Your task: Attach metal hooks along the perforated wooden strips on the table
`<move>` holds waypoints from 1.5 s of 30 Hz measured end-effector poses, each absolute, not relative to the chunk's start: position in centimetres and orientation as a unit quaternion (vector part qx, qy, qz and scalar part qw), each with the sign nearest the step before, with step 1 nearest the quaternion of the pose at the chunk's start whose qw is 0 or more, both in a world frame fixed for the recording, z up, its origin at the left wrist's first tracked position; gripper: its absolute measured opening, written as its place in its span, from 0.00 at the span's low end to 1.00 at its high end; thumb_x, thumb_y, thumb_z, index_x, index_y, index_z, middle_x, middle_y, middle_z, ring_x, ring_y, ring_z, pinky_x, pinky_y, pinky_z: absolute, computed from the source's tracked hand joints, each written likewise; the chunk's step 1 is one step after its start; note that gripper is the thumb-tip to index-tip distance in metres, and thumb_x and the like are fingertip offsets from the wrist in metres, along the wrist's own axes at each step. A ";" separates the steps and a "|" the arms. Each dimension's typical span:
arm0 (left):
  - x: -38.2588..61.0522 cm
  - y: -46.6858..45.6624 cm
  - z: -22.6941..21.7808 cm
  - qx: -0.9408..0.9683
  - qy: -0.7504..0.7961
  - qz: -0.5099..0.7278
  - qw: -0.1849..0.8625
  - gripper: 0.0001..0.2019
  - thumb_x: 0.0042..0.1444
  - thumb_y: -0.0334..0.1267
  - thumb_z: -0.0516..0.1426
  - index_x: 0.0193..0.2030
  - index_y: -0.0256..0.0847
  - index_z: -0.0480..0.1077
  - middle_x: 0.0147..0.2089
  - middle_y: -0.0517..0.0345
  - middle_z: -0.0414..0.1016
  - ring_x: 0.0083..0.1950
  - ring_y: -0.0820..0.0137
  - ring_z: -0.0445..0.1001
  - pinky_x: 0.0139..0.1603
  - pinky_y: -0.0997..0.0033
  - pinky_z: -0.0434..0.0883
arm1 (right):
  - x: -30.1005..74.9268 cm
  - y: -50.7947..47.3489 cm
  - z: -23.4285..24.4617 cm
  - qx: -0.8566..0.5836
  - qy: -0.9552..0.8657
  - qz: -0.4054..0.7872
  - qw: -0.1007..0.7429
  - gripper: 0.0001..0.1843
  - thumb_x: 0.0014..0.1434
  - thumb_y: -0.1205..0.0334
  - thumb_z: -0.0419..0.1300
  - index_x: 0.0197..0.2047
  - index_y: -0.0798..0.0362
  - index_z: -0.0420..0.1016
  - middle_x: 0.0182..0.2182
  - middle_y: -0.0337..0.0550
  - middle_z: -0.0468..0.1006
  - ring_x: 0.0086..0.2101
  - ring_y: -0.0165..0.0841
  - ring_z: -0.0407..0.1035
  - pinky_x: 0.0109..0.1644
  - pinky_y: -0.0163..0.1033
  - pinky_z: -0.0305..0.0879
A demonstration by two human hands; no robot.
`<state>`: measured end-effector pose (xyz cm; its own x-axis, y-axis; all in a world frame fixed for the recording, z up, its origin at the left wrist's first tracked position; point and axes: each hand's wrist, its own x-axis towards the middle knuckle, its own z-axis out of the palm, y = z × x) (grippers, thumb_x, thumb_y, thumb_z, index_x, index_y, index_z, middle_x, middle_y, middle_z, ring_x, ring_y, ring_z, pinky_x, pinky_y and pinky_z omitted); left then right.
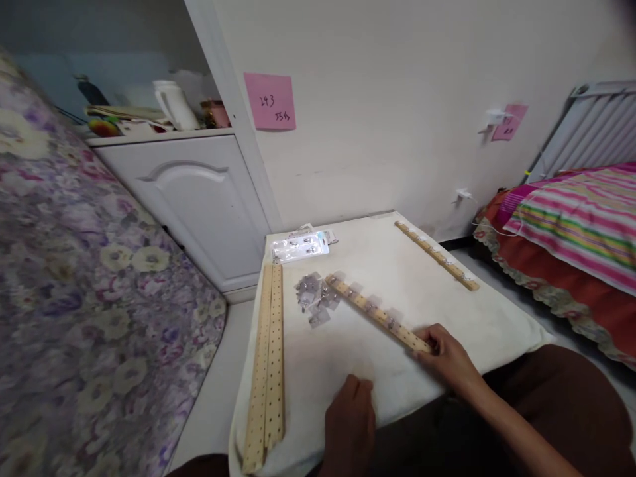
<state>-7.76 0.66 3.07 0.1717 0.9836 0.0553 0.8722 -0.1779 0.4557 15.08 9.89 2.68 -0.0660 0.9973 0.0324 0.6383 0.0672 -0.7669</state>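
My right hand (447,358) grips the near end of a pale wooden strip with rows of holes (382,318). Several small clear cards with tiny metal pieces stand fixed along that strip. The strip slants away to the left, its far end beside a loose pile of similar clear cards (315,298). Near the front edge of the table, my left hand (350,421) is closed, fingers curled together; whatever they may hold is hidden.
Two perforated wooden strips (271,358) lie side by side along the left of the cloth-covered table (318,371). Clear packaging (301,246) lies at the back left. Another strip bearing clear cards (437,256) rests at the right. A wall (358,165) stands behind.
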 end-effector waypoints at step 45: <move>-12.1 6.4 4.6 0.618 0.720 0.311 0.045 0.13 0.61 0.37 0.47 0.51 0.41 0.63 0.42 0.54 0.69 0.42 0.66 0.71 0.40 0.67 0.69 | 15.0 12.9 2.3 -0.516 -0.669 0.413 0.340 0.11 0.57 0.53 0.52 0.29 0.51 0.68 0.21 0.34 0.65 0.25 0.31 0.62 0.30 0.35 0.59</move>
